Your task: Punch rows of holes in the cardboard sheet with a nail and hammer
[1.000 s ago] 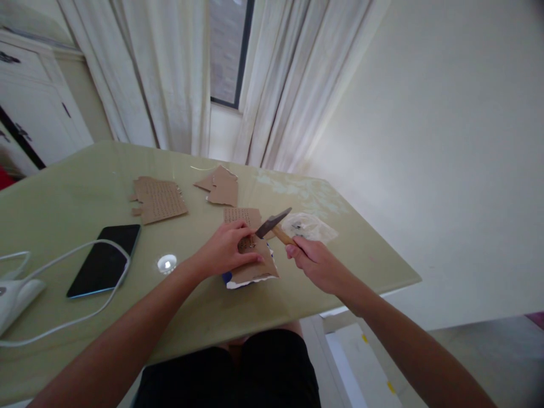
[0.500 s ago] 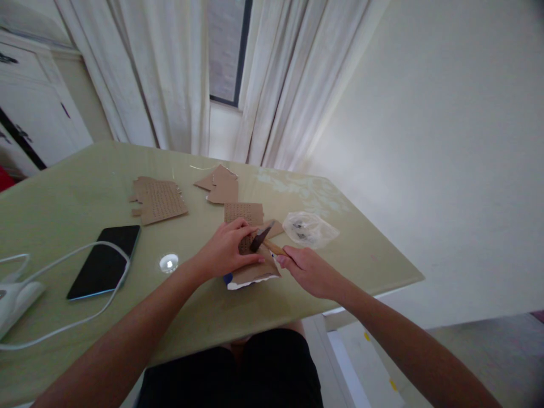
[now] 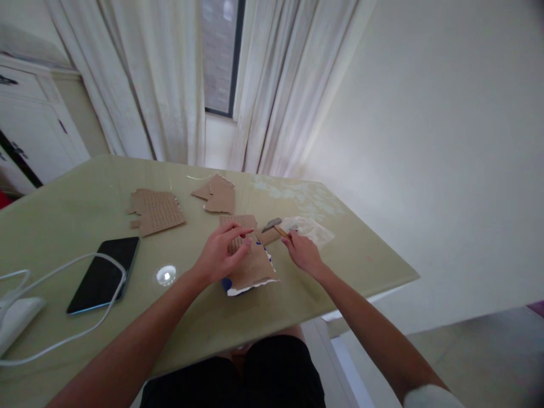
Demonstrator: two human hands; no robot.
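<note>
My right hand (image 3: 302, 252) grips the wooden handle of a small hammer (image 3: 272, 225), whose dark metal head is raised to the right of my left hand. My left hand (image 3: 225, 249) rests over a piece of brown cardboard (image 3: 253, 271), its thumb and index finger apart. Rows of small dark marks cover the far part of this cardboard. Its near edge is torn and white, with blue at the corner. Past the hammer lies a clear plastic bag (image 3: 314, 229), partly hidden by my right hand; its contents cannot be made out.
Another marked cardboard piece (image 3: 159, 212) lies at the left, with torn cardboard scraps (image 3: 221, 195) farther back. A black tablet (image 3: 104, 275), a white cable (image 3: 85, 258) and a small round shiny object (image 3: 166, 275) are on the left of the glossy table (image 3: 361, 266).
My right hand has lifted the hammer up and away from the cardboard, to the right. My left hand has drawn slightly to the left, uncovering more cardboard. The view has tilted a little.
</note>
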